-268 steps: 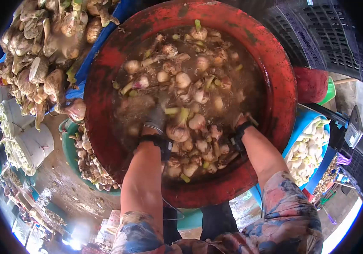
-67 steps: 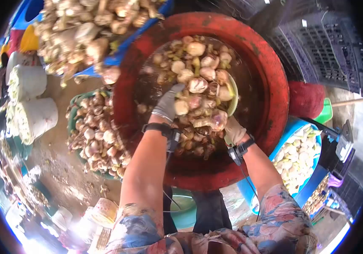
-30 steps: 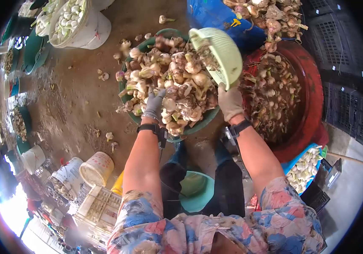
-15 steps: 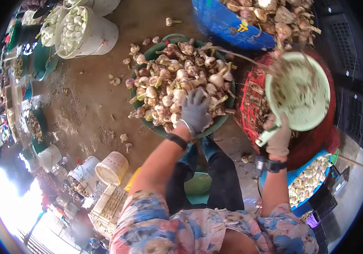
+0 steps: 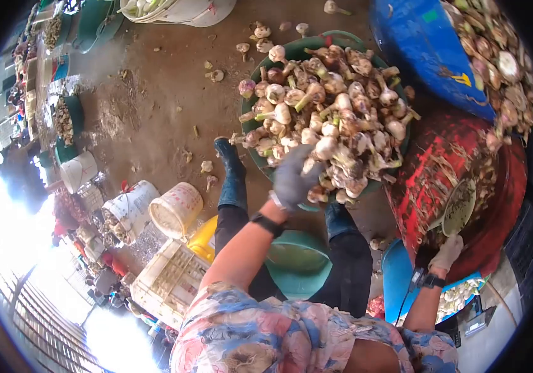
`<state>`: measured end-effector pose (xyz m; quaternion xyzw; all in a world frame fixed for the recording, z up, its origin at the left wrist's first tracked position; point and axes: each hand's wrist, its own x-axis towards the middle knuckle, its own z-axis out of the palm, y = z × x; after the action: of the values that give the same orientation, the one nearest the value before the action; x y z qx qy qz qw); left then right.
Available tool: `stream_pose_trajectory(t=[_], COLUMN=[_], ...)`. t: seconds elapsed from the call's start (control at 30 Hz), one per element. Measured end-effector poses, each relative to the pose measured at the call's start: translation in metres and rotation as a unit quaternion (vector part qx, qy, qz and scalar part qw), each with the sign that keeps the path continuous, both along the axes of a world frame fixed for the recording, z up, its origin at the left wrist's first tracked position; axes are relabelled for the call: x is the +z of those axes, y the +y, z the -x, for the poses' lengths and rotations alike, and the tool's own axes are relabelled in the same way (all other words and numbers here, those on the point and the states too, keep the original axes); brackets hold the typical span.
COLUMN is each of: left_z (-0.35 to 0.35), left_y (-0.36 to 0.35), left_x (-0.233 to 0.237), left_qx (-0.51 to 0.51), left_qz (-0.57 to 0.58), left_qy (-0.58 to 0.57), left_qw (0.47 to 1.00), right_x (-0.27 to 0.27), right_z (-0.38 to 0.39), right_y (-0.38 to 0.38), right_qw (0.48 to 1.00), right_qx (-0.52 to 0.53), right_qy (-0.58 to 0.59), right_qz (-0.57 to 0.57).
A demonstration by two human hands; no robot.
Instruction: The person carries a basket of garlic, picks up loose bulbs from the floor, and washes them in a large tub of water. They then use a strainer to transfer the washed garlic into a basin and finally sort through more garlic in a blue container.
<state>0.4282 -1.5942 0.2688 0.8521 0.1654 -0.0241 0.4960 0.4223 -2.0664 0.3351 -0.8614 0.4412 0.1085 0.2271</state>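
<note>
Heaped garlic bulbs (image 5: 328, 124) with short stems fill a round green tub (image 5: 252, 163). My left hand (image 5: 296, 178), in a grey glove, is over the heap's near edge beside a bulb; its fingers are blurred, so their grip cannot be made out. On the right, my gloved right hand (image 5: 446, 255) is closed on a pale green plastic colander (image 5: 459, 208). The colander is tilted, its dirty inside showing, within a red tub (image 5: 422, 186) that holds dry peelings and dirt. The handle is mostly hidden by my fingers.
A blue tub (image 5: 431, 53) heaped with garlic stands at the far right. Between my legs is a green basin (image 5: 297, 261). White buckets (image 5: 176, 208) and a plastic crate (image 5: 170, 283) stand at left; loose bulbs lie on the muddy floor (image 5: 167, 112).
The colander has gone down into the red tub from above it, tipping over, with my right hand still on it. My left hand's spread fingers have blurred; the view has shifted and my legs are wider apart.
</note>
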Motion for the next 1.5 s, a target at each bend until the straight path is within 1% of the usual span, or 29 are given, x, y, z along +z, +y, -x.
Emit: stream_pose_trajectory(t=[0.07, 0.1, 0.13, 0.17, 0.2, 0.23, 0.27, 0.3, 0.33, 0.37, 0.5, 0.53, 0.57, 0.6, 0.67, 0.73, 0.8, 0.87, 0.9, 0.97, 1.07, 1.13, 1.2, 1.23, 1.3, 1.33, 1.4, 1.47, 1.5], left_z=[0.019, 0.034, 0.054, 0.057, 0.069, 0.086, 0.141, 0.125, 0.155, 0.138, 0.205, 0.218, 0.192, 0.177, 0.198, 0.228, 0.242, 0.243, 0.254, 0.238, 0.215, 0.19, 0.126, 0.089, 0.025, 0.001, -0.032, -0.048, -0.047], left_y=[0.067, 0.108, 0.152, 0.19, 0.237, 0.28, 0.329, 0.342, 0.365, 0.363, 0.393, 0.395, 0.392, 0.392, 0.406, 0.407, 0.394, 0.384, 0.375, 0.38, 0.379, 0.396, 0.412, 0.412, 0.397, 0.378, 0.335, 0.287, 0.259], left_x=[-0.039, -0.066, -0.097, -0.097, -0.102, -0.116, -0.175, -0.157, -0.187, -0.175, -0.259, -0.276, -0.258, -0.255, -0.288, -0.326, -0.342, -0.338, -0.345, -0.336, -0.33, -0.319, -0.268, -0.235, -0.176, -0.158, -0.123, -0.097, -0.092], left_qx=[0.131, 0.215, 0.232, 0.36, 0.288, 0.26, 0.254, 0.257, 0.296, 0.348, 0.411, 0.411, 0.44, 0.45, 0.435, 0.446, 0.454, 0.407, 0.393, 0.414, 0.437, 0.277, 0.133, 0.071, 0.024, -0.019, -0.111, -0.201, -0.239], left_qz=[0.044, 0.068, -0.007, 0.129, -0.053, -0.13, -0.218, -0.206, -0.17, -0.088, 0.059, 0.067, 0.133, 0.166, 0.287, 0.299, 0.306, 0.211, 0.157, 0.225, 0.336, 0.227, 0.083, 0.015, 0.058, 0.075, 0.122, 0.195, 0.24], left_qy=[-0.002, 0.069, 0.044, 0.192, 0.237, 0.305, 0.353, 0.461, 0.446, 0.483, 0.514, 0.53, 0.544, 0.554, 0.562, 0.573, 0.584, 0.624, 0.582, 0.565, 0.504, 0.455, 0.34, 0.259, 0.166, 0.104, 0.008, -0.016, -0.005], left_qw=[0.99, 0.972, 0.972, 0.904, 0.926, 0.907, 0.874, 0.824, 0.827, 0.799, 0.751, 0.739, 0.702, 0.681, 0.643, 0.619, 0.599, 0.633, 0.694, 0.678, 0.665, 0.815, 0.927, 0.963, 0.984, 0.992, 0.986, 0.96, 0.941], right_x=[0.021, 0.028, 0.034, 0.035, 0.033, 0.024, 0.016, 0.004, -0.007, -0.022, -0.11, -0.156, -0.18, -0.21, -0.233, -0.269, -0.29, -0.346, -0.358, -0.365, -0.353, -0.391, -0.395, -0.377, -0.36, -0.355, -0.352, -0.332, -0.327], right_z=[-0.009, -0.017, -0.025, -0.032, -0.038, -0.046, -0.065, -0.088, -0.116, -0.144, -0.251, -0.28, -0.314, -0.332, -0.357, -0.369, -0.36, -0.357, -0.356, -0.353, -0.352, -0.35, -0.349, -0.341, -0.324, -0.317, -0.304, -0.3, -0.295], right_y=[0.049, 0.081, 0.115, 0.15, 0.184, 0.213, 0.261, 0.314, 0.368, 0.414, 0.556, 0.569, 0.59, 0.62, 0.666, 0.694, 0.714, 0.712, 0.715, 0.721, 0.724, 0.715, 0.711, 0.718, 0.726, 0.727, 0.736, 0.748, 0.747], right_qw=[0.988, 0.982, 0.975, 0.972, 0.966, 0.965, 0.954, 0.952, 0.944, 0.925, 0.853, 0.785, 0.793, 0.841, 0.861, 0.848, 0.857, 0.83, 0.81, 0.783, 0.615, 0.715, 0.64, 0.714, 0.661, 0.672, 0.655, 0.834, 0.831], right_qx=[-0.022, -0.008, 0.008, 0.064, 0.117, 0.176, 0.221, 0.195, 0.204, 0.242, 0.384, 0.53, 0.559, 0.485, 0.422, 0.474, 0.433, 0.494, 0.521, 0.546, 0.669, 0.596, 0.662, 0.618, 0.693, 0.679, 0.722, 0.501, 0.52], right_qy=[-0.15, -0.171, -0.192, -0.205, -0.217, -0.191, -0.201, -0.194, -0.174, -0.152, -0.1, -0.123, 0.019, 0.013, 0.153, 0.189, 0.259, 0.257, 0.267, 0.277, 0.368, 0.272, 0.313, 0.277, 0.211, 0.214, 0.187, 0.224, 0.185], right_qz=[0.042, 0.076, 0.112, 0.094, 0.078, 0.044, -0.034, -0.136, -0.19, -0.249, -0.338, -0.296, -0.241, -0.24, -0.238, -0.144, -0.104, -0.014, 0.044, 0.108, 0.198, 0.244, 0.234, 0.176, 0.195, 0.206, 0.116, -0.063, -0.069])
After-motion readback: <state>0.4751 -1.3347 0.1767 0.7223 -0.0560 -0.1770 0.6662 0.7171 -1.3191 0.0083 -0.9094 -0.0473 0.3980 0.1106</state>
